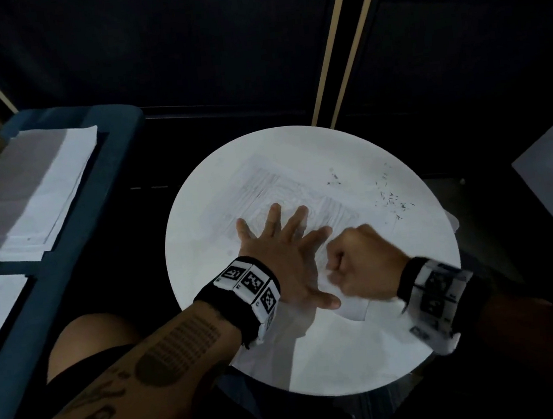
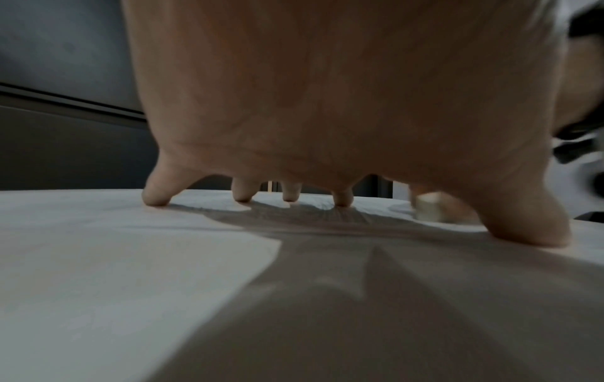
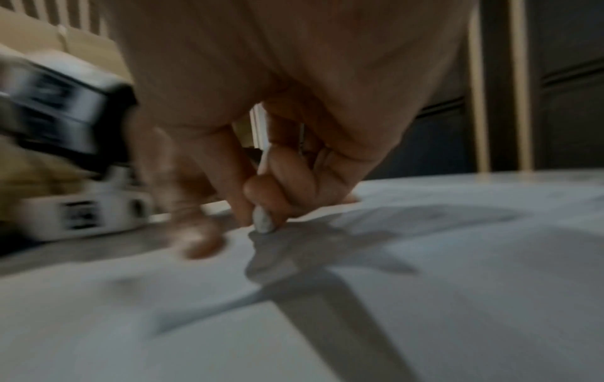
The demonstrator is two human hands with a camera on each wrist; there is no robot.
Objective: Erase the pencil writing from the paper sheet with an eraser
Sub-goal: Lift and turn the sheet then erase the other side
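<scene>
I'm mid-job here, by my reckoning: the paper sheet (image 1: 300, 186) lies flat on the round white table (image 1: 371, 353), and faint grey pencil strokes still cover the stretch of it beyond my fingers, so plenty is left to rub out. Dark eraser crumbs (image 1: 389, 196) lie scattered on the table just off the sheet's right side, which tells me some rubbing is done. My left hand (image 1: 284, 260) lies spread and flat on the sheet, fingertips (image 2: 156, 199) pressing it down, gripping nothing. My right hand (image 1: 363, 261) sits on the sheet just beside the left, curled tight, pinching the small pale eraser (image 3: 263, 219) with its tip touching the paper. The sheet looks thin, whitish and slightly wrinkled where it's marked.
</scene>
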